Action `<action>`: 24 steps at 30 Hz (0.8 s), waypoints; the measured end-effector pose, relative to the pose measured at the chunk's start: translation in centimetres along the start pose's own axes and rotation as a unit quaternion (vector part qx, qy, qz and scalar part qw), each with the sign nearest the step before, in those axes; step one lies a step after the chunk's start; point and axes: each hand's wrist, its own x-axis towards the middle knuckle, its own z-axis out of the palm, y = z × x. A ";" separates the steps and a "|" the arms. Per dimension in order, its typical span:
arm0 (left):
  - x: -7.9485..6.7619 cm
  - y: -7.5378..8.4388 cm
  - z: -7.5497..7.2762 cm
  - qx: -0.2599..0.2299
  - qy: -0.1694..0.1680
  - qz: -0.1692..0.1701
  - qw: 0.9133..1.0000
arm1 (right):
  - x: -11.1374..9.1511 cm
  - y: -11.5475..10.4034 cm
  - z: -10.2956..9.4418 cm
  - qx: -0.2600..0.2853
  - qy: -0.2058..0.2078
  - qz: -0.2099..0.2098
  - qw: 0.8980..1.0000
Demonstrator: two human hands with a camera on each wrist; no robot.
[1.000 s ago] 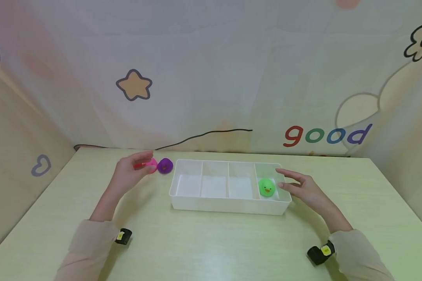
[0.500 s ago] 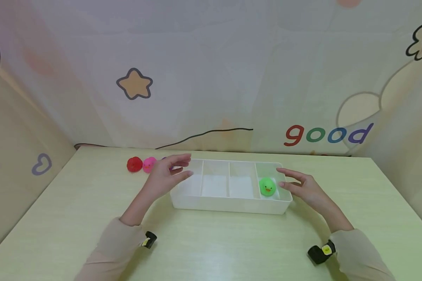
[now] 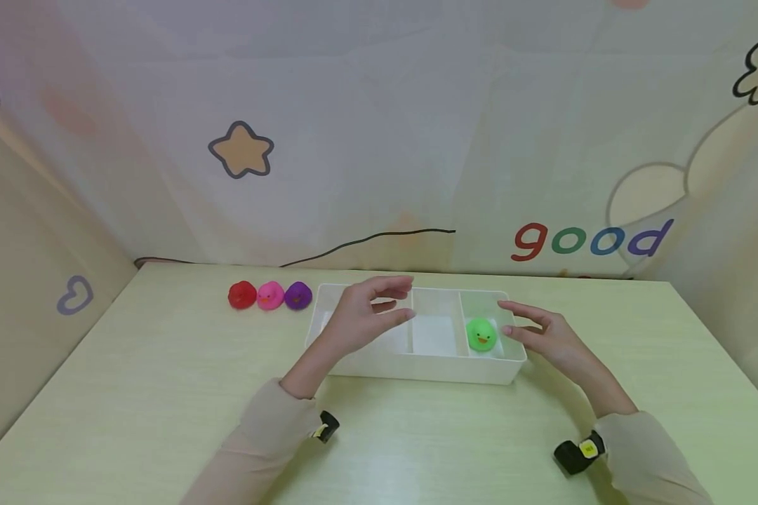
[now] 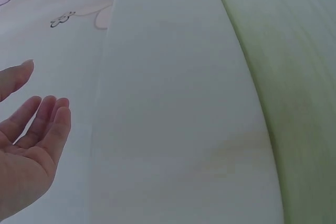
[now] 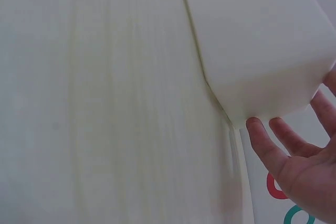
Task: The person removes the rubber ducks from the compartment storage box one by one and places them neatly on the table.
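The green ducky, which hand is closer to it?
Right: the right hand is just right of the green ducky; the left hand is farther away, left of it, over the tray.

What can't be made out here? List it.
- Head view: part of the inside of the tray, hidden by the left hand.
- Head view: fine details of the red toy, too small.
- Left wrist: part of the left hand, cut by the left edge.
- Right wrist: part of the right hand, cut by the right edge.

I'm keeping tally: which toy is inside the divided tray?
The green duck-faced toy, in the rightmost compartment of the white tray; the red toy, pink toy and purple toy sit outside on the table.
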 end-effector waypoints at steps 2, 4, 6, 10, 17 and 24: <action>0.3 0.0 0.8 -0.002 -0.008 0.005 1.000 | 0.1 0.0 0.0 0.001 0.000 0.000 1.000; 0.6 0.1 1.5 -0.001 -0.019 0.008 1.000 | 0.1 0.0 0.0 0.000 0.000 0.002 1.000; 0.8 0.2 2.3 0.004 -0.030 0.006 1.000 | 0.1 0.0 0.0 -0.002 0.001 0.004 1.000; 1.3 0.1 3.8 0.019 -0.050 0.004 0.999 | 0.1 -0.1 0.1 -0.006 0.003 0.008 1.000; 2.2 -0.3 6.3 0.032 -0.079 0.001 0.996 | 0.0 0.0 0.0 -0.004 0.002 -0.002 1.000; 3.0 -0.9 7.9 0.092 -0.098 -0.013 0.991 | 0.0 0.0 0.0 -0.002 0.000 -0.002 1.000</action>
